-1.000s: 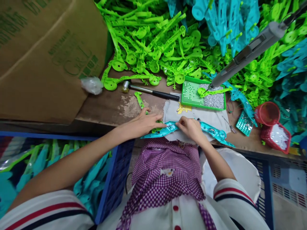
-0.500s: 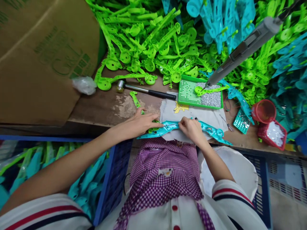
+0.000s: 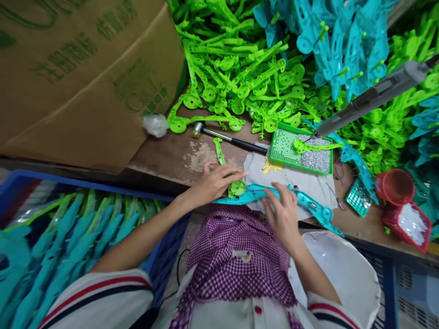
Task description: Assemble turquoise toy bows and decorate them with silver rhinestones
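Observation:
A long turquoise plastic housing half (image 3: 254, 194) lies along the table's front edge, its hollow side up. At its left end sits the round green end (image 3: 237, 188) of a bright green plastic arm (image 3: 218, 150), which runs back under my left hand (image 3: 216, 183). The fingers of that hand stretch over the green piece and press on it, without wrapping round it. My right hand (image 3: 284, 212) is at the middle of the housing with fingers spread, the fingertips at its edge. A grey cloth (image 3: 255, 171) lies under part of the housing.
Behind the cloth are a hammer (image 3: 236, 140) and a green tray (image 3: 287, 163) of small metal screws. A grey electric screwdriver (image 3: 363, 103) hangs above the tray. Red containers (image 3: 394, 187) stand at right. Green parts (image 3: 240, 68) pile up behind; a carton (image 3: 85, 91) stands left.
My right hand has opened from a closed pinch on the housing and drawn slightly toward me. The left hand stays over the green arm, now showing its round end. The view has shifted left.

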`<state>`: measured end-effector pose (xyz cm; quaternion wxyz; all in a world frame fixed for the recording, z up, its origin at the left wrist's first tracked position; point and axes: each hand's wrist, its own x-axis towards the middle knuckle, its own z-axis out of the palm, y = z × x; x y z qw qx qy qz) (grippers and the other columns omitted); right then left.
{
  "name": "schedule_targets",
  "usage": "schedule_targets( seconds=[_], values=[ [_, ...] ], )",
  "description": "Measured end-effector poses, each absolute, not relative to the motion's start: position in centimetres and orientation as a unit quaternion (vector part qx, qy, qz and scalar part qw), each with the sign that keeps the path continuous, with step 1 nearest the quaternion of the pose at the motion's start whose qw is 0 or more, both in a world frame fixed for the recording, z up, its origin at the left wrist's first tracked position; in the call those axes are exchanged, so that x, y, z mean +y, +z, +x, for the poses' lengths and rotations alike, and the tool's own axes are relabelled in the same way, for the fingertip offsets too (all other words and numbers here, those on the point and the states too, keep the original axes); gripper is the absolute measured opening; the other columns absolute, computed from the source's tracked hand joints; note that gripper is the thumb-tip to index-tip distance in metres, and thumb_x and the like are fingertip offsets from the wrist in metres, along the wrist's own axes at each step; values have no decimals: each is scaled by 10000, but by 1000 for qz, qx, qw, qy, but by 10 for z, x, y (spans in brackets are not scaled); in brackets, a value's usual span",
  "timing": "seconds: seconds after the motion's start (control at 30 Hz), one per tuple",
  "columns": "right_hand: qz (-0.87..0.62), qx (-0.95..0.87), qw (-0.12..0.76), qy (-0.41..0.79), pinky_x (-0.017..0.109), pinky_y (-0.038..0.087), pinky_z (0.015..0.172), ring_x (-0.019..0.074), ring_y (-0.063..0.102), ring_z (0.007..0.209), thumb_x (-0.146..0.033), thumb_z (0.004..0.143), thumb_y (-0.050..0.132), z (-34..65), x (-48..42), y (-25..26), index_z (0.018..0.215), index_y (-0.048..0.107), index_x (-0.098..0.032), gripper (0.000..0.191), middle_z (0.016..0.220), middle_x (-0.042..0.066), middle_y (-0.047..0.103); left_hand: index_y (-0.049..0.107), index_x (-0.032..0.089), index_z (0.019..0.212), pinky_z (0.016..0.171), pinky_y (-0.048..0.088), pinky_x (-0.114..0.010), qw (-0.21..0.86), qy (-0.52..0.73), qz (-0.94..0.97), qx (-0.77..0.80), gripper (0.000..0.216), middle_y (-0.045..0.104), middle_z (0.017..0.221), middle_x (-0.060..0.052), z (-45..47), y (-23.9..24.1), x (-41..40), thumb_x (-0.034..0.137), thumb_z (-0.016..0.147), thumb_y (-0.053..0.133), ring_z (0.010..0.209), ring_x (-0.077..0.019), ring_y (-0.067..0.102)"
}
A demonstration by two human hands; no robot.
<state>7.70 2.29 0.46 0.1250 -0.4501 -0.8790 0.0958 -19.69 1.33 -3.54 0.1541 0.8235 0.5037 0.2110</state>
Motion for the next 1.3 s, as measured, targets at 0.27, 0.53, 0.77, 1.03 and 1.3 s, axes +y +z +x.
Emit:
schedule_targets(
  seconds=[0.27, 0.53, 0.77, 1.03, 1.3],
  values=[
    [-354, -881, 174, 261, 389, 446, 1051, 216, 594, 1207, -321, 1036, 435, 14, 39, -26, 1296, 624, -196, 345, 1291, 104, 665, 684, 284, 1205, 1033, 449, -395, 106, 425, 525, 730, 289, 683, 1172, -36, -206, -55, -34, 388, 941, 629, 1125, -224, 635],
    [-418, -838, 142, 320, 339, 487, 983, 213, 644, 1119, -342, 1015, 477, -34, 67, -22, 1223, 658, -208, 307, 1173, 80, 703, 737, 280, 1118, 994, 381, -437, 117, 350, 515, 774, 230, 718, 1144, -40, -207, -59, -14, 385, 951, 619, 1110, -256, 617],
    [-417, -829, 109, 357, 323, 481, 958, 193, 642, 1096, -337, 985, 527, -46, 83, -19, 1268, 626, -247, 313, 1207, 66, 674, 781, 305, 1029, 934, 322, -474, 105, 325, 490, 802, 197, 700, 1166, -47, -198, -57, 4, 389, 944, 625, 1115, -289, 567],
    [-425, -834, 81, 342, 322, 481, 855, 198, 629, 987, -295, 943, 573, -52, 89, -23, 1123, 637, -244, 198, 1099, 39, 648, 772, 274, 892, 944, 336, -461, 121, 344, 489, 792, 104, 714, 1089, -28, -205, -56, 24, 365, 873, 725, 1090, -286, 593],
    [-371, -819, 124, 419, 327, 476, 918, 182, 624, 1003, -253, 938, 577, -43, 98, -29, 1172, 647, -217, 246, 1088, 47, 657, 736, 276, 1063, 962, 371, -420, 169, 375, 537, 737, 161, 708, 1127, -34, -206, -54, 24, 284, 916, 670, 1104, -245, 628]
  ],
)
